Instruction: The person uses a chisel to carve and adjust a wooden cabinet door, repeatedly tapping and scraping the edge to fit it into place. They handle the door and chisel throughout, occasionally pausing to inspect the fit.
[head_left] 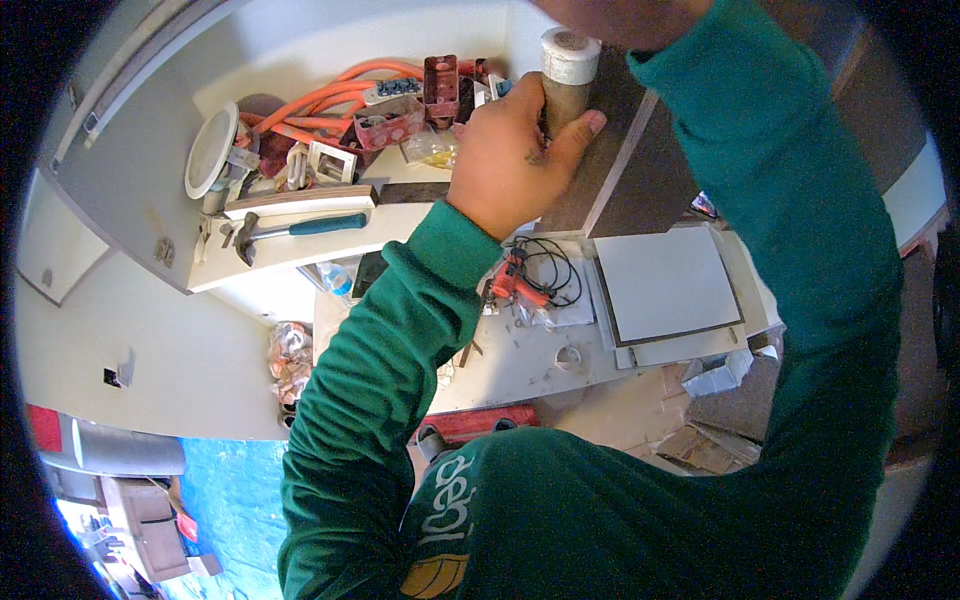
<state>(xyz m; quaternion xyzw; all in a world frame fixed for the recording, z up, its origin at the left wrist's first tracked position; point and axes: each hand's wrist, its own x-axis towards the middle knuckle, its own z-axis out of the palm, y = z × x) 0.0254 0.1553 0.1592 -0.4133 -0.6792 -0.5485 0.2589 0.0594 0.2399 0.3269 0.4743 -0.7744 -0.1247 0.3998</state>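
Observation:
My left hand (515, 155) is closed around a grey-brown cylinder with a white upper end (566, 90), its thumb lying along the near side. What the cylinder is exactly does not show. My right hand (630, 20) is raised at the top edge of the view, close to the cylinder's white end. Its fingers are cut off by the frame, so whether it touches anything is hidden. Just left of my left hand, on a pale shelf, are red electrical boxes (440, 88) and orange corrugated conduit (325, 98). A claw hammer with a blue-green handle (325, 226) lies near the shelf's front edge.
Below the shelf, a light worktop holds a red-orange power tool (520, 280) with a coiled black cable, a white panel (668, 285) and a small white ring (567, 358). A round white fitting (212, 150) leans at the shelf's left. Dark panels (625, 140) stand at right.

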